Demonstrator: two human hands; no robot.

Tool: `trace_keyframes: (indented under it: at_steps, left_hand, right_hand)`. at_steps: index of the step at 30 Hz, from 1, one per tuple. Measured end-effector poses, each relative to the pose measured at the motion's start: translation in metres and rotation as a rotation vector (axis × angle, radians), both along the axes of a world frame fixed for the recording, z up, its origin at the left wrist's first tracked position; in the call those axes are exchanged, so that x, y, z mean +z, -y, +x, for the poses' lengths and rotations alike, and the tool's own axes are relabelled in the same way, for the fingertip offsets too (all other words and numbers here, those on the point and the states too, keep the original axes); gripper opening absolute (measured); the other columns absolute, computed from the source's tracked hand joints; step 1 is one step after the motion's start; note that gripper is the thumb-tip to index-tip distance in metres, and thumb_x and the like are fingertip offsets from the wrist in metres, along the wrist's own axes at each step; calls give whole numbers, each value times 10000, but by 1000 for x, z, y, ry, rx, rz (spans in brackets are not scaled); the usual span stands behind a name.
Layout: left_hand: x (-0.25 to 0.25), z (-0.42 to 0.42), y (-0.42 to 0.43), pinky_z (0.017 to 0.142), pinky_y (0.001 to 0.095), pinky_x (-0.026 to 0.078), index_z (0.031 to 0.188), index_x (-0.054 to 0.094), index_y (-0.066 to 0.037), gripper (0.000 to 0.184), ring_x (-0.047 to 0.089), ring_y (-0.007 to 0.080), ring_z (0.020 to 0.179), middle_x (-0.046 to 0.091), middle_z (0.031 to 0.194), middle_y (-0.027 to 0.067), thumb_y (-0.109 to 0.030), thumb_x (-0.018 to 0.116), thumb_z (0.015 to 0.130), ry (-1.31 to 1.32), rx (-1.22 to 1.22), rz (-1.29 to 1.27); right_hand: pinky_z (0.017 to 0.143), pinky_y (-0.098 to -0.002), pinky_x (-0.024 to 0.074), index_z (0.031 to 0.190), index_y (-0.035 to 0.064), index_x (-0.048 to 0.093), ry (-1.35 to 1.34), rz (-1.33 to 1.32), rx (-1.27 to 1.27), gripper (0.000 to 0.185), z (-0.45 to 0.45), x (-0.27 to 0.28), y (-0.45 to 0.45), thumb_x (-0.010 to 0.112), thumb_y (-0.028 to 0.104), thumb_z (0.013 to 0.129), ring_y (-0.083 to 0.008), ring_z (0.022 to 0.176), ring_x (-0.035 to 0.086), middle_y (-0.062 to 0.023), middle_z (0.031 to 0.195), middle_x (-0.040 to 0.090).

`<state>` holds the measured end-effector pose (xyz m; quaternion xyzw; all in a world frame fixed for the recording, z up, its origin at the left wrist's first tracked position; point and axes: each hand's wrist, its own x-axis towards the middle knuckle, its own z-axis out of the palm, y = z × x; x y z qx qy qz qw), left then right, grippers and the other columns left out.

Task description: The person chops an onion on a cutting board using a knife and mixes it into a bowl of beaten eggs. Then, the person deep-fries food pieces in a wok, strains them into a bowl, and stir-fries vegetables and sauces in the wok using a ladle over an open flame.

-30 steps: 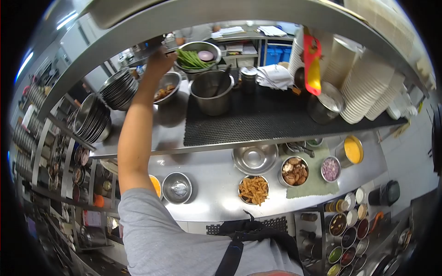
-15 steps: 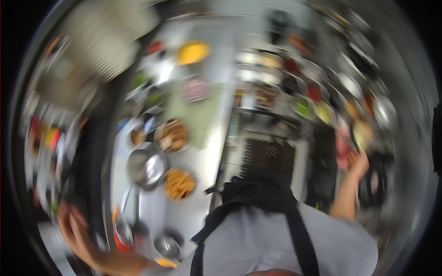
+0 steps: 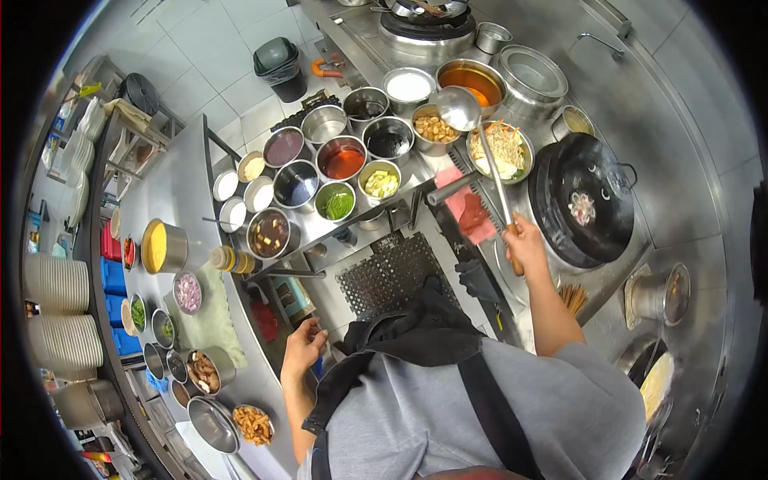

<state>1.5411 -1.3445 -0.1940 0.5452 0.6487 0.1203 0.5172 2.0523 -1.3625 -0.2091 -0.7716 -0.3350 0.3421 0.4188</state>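
Observation:
My right hand is wrapped round the wooden handle of a long metal ladle. The ladle's bowl hangs near the rims of a pot of orange-red liquid and a pot of brown cubes. Its shaft crosses over a bowl of shredded food. Right of this hand, a black wok has a small pale heap in its bottom. My left hand hovers in front of my body by the prep counter's edge, fingers loosely curled, with nothing visible in it.
Several metal pots of sauces and cut ingredients, including one of red sauce, stand ahead. On the left counter are a yellow-filled pot, chopped onion and fried pieces. A perforated black mat covers the floor ahead.
The view has swung rightward and sharpened. My left hand has come from far over the left counter to in front of my body. My right hand's ladle now shows clearly.

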Motion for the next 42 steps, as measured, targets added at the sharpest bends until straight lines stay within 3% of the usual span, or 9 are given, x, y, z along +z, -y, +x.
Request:
trace_keyframes:
  at_steps: [2,4,7,9,12,27,33,39,42]
  left_hand:
    - [-33,23,-23,720,337,521,1188,591,4,411,669,222,773,689,871,159,-183,671,831,-128,-72,54]
    - [-46,42,-37,802,397,511,1179,602,-12,448,669,315,861,683,903,201,-245,684,805,-240,-160,51]
    - [-38,86,-61,803,390,513,1172,606,-15,432,675,311,870,689,920,189,-235,676,807,-267,-207,46]
    - [-49,103,-72,812,387,515,1163,611,-11,420,678,312,882,693,923,180,-225,670,806,-240,-195,30]
    - [-49,129,-95,829,387,516,1167,614,-18,417,678,321,891,696,923,186,-224,665,809,-202,-269,10]
    - [-63,120,-195,844,426,501,1174,604,-22,437,658,365,915,692,927,191,-241,680,803,-203,-635,130]
    - [-84,138,-210,817,419,511,1167,607,-31,439,665,363,883,694,914,193,-211,706,780,-223,-783,171]
    - [-71,194,-191,831,416,506,1186,598,-27,456,666,352,902,694,925,197,-234,679,788,-217,-854,241]
    - [-70,230,-169,824,410,510,1168,610,-28,422,669,343,901,691,941,201,-225,663,799,-143,-852,273]
  right_hand:
    - [494,-353,491,1349,-54,452,6,-56,91,582,15,-9,-19,587,69,796,-232,517,611,-167,779,652]
    - [676,-425,513,1339,-68,444,567,7,254,581,23,-15,-23,591,109,806,-367,708,644,-227,829,653]
    - [815,-469,470,1338,-49,441,409,-218,321,586,14,8,-45,583,136,800,-474,931,580,-318,937,611]
    - [681,-436,510,1310,-67,473,584,-75,345,530,20,-2,-44,577,106,821,-377,716,640,-220,800,641]
    - [406,-298,443,1278,-2,545,-138,-119,221,490,32,9,-51,588,78,796,-134,425,527,-76,669,574]
    - [341,-255,397,1115,7,582,-620,-19,-144,311,-25,43,-33,603,83,815,-126,422,519,-39,700,556]
    - [329,-242,371,1104,-52,515,-1018,382,-388,311,-42,75,42,567,93,833,-126,431,498,-93,747,556]
    - [356,-269,411,1195,-62,520,-702,414,-541,412,2,80,146,588,92,818,-157,437,516,-98,724,569]
    - [562,-384,508,1321,12,506,195,-289,-517,528,44,71,175,579,98,805,-252,566,632,-158,745,653]
